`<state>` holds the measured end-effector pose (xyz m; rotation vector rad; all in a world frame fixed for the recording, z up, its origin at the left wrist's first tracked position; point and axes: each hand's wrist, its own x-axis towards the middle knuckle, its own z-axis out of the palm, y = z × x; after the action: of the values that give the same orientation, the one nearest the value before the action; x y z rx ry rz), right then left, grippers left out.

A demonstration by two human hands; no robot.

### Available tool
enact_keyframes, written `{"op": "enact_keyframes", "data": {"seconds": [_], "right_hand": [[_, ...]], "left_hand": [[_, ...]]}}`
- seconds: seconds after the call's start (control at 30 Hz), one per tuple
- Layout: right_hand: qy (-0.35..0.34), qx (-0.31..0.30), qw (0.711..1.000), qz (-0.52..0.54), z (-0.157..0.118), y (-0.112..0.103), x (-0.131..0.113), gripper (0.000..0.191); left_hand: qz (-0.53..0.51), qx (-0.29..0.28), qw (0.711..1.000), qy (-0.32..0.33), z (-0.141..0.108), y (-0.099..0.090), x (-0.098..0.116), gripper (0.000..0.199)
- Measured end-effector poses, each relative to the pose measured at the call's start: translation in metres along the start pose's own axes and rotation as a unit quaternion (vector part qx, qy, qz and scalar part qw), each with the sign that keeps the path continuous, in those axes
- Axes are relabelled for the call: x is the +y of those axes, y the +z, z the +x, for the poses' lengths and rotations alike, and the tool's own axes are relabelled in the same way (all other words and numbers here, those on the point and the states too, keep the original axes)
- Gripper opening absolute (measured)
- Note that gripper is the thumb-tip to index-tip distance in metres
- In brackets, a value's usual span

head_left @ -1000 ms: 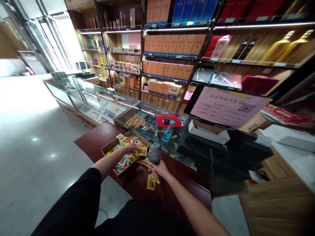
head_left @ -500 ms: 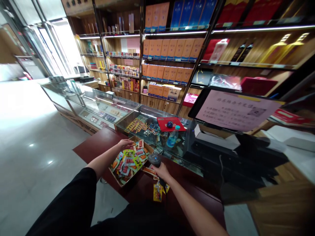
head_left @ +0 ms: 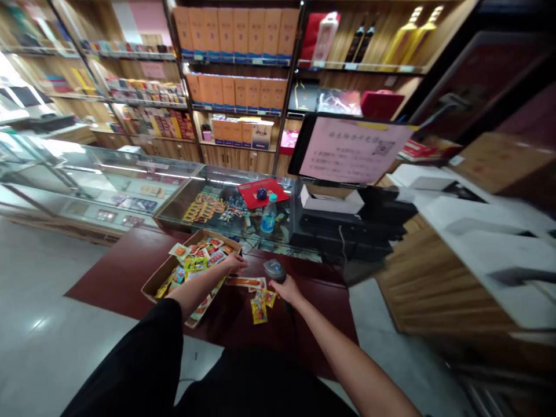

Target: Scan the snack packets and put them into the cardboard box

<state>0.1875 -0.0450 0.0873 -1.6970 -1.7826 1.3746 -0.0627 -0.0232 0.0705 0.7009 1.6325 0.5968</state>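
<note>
My right hand [head_left: 288, 289] is wrapped round the handle of a dark barcode scanner [head_left: 274, 269], held above the dark red tabletop. My left hand [head_left: 236, 264] hovers at the right edge of a cardboard box [head_left: 150, 285]. Its fingers stretch to the right, and I see nothing in them. Small snack packets [head_left: 196, 263] in green, white and orange wrappers fill the box. Just below my left hand, a long packaged sausage [head_left: 245, 282] lies on the table. Several yellow packets [head_left: 259, 310] lie nearer to me, left of my right hand.
Behind the table runs a glass counter [head_left: 174, 200]. On it stand a water bottle [head_left: 269, 214] and a red mat [head_left: 248, 194] with a dark mouse [head_left: 262, 193]. A screen with a pink paper sheet [head_left: 354, 150] and an open white box [head_left: 332, 201] are at right.
The view has turned right and down. My left hand has moved from the box's far side to its right edge. My right hand still grips the scanner, now farther from the box.
</note>
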Motion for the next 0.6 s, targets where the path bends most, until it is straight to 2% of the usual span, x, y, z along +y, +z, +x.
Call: {"op": "enact_keyframes", "data": {"seconds": [0.13,0.27,0.4,0.6], "right_hand": [[0.035,0.029,0.999,0.020,-0.020,-0.024,0.024,0.011],[0.060,0.057,0.996,0.034,-0.037,-0.047,0.046,0.012],[0.085,0.074,0.993,0.044,-0.052,-0.068,0.067,0.012],[0.110,0.094,0.989,0.044,-0.072,-0.096,0.094,0.011]], "left_hand": [[0.151,-0.033,0.988,0.022,0.014,0.055,-0.006,0.026],[0.306,-0.070,0.946,0.080,0.022,0.095,-0.006,0.023],[0.430,-0.098,0.888,0.129,0.024,0.123,-0.005,0.027],[0.554,-0.124,0.813,0.128,0.026,0.149,-0.012,0.031]]}}
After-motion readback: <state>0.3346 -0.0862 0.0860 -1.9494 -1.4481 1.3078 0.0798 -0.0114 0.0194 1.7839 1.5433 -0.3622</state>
